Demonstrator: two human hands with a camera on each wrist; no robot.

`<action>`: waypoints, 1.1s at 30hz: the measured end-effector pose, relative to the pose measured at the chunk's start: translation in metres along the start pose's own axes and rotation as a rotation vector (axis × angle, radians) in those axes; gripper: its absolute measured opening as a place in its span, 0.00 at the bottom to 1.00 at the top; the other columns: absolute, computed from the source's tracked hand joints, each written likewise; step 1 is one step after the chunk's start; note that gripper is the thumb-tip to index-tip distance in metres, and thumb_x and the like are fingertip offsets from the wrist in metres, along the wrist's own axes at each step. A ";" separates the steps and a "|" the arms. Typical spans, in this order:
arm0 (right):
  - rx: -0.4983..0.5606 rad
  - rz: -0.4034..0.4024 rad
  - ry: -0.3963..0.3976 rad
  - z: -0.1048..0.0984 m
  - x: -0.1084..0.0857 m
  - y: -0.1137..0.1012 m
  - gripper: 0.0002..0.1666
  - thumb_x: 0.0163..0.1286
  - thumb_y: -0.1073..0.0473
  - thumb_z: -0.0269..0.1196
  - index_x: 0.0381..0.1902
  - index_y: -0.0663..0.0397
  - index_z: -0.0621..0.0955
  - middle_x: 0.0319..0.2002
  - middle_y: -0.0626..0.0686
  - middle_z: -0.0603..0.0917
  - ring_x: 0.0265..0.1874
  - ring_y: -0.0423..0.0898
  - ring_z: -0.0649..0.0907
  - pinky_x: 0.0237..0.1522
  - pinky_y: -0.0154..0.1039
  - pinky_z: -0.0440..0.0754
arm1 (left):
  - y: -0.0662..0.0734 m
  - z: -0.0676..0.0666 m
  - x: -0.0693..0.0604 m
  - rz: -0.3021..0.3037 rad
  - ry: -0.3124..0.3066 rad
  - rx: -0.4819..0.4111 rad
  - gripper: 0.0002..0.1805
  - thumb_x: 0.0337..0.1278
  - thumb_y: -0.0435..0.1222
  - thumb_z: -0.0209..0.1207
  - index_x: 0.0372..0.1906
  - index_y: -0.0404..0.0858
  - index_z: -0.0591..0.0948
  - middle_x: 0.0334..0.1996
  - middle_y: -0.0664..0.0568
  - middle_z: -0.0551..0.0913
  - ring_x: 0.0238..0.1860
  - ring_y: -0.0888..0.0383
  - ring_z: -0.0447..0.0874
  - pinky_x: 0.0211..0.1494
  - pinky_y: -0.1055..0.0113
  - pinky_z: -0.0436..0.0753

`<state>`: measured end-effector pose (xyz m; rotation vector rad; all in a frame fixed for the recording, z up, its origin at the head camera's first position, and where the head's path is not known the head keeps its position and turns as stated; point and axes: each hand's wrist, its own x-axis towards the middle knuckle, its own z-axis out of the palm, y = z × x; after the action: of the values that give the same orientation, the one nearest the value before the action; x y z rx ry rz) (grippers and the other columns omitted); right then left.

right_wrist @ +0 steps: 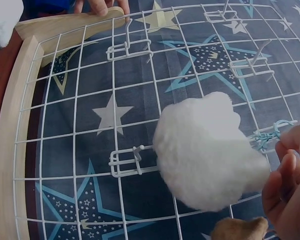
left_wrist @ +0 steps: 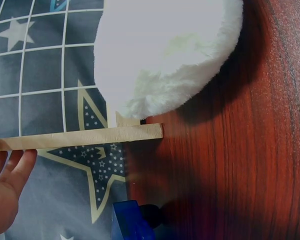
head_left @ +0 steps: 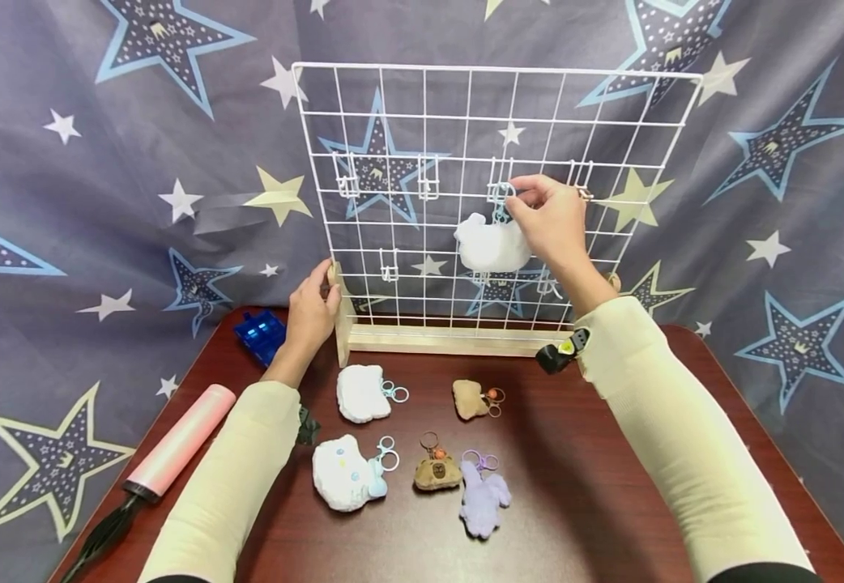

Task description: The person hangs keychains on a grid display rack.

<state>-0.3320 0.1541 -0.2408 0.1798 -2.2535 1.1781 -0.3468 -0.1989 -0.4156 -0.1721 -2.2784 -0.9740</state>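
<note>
My right hand (head_left: pixel 552 220) pinches the light-blue ring (head_left: pixel 502 193) of a white plush keychain (head_left: pixel 493 244) at a hook in the upper row of the white wire grid (head_left: pixel 447 117). In the right wrist view the plush (right_wrist: pixel 207 150) hangs in front of the grid, beside the fingers of the right hand (right_wrist: pixel 290 175). Whether the ring is on the hook cannot be told. My left hand (head_left: pixel 313 312) holds the top of the wooden side post (head_left: pixel 343 324); in the left wrist view the fingers of this hand (left_wrist: pixel 10 185) touch the wooden bar (left_wrist: pixel 80 137).
On the dark red table (head_left: pixel 553 502) lie two white plush keychains (head_left: pixel 362 394), two brown ones (head_left: pixel 438 472) and a purple one (head_left: pixel 483 502). A blue object (head_left: pixel 262 335) is behind my left arm, a pink cylinder (head_left: pixel 185 437) at the left. Other hooks (head_left: pixel 428 188) hang on the grid.
</note>
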 end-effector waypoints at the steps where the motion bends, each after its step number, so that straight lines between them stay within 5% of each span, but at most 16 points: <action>1: -0.016 0.004 0.000 0.000 0.000 0.000 0.14 0.65 0.57 0.66 0.48 0.50 0.89 0.26 0.40 0.87 0.26 0.30 0.77 0.38 0.27 0.71 | 0.000 0.000 0.000 0.000 0.002 0.001 0.28 0.65 0.32 0.60 0.69 0.38 0.75 0.50 0.31 0.84 0.49 0.37 0.86 0.57 0.45 0.83; 8: -0.068 0.014 0.013 0.000 -0.007 0.001 0.15 0.65 0.54 0.65 0.48 0.47 0.88 0.38 0.51 0.91 0.28 0.33 0.77 0.38 0.28 0.70 | 0.000 0.000 0.000 -0.022 -0.019 -0.011 0.28 0.66 0.33 0.60 0.70 0.40 0.75 0.51 0.32 0.84 0.50 0.38 0.86 0.58 0.46 0.83; 18: -0.021 -0.058 0.002 -0.006 -0.029 0.013 0.14 0.65 0.58 0.64 0.47 0.52 0.88 0.38 0.55 0.91 0.25 0.28 0.79 0.32 0.23 0.73 | -0.001 -0.001 0.000 -0.015 -0.014 -0.014 0.27 0.66 0.33 0.60 0.70 0.39 0.75 0.52 0.32 0.84 0.50 0.37 0.86 0.58 0.45 0.83; 33: -0.011 -0.181 -0.212 -0.010 -0.079 0.053 0.10 0.67 0.61 0.67 0.46 0.55 0.88 0.34 0.54 0.91 0.24 0.34 0.80 0.25 0.26 0.73 | -0.002 0.002 0.000 -0.002 0.008 -0.020 0.27 0.65 0.32 0.60 0.69 0.39 0.76 0.48 0.33 0.85 0.46 0.38 0.87 0.54 0.46 0.84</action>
<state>-0.2829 0.1820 -0.3173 0.5146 -2.3661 1.0942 -0.3484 -0.1992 -0.4182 -0.1735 -2.2628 -0.9971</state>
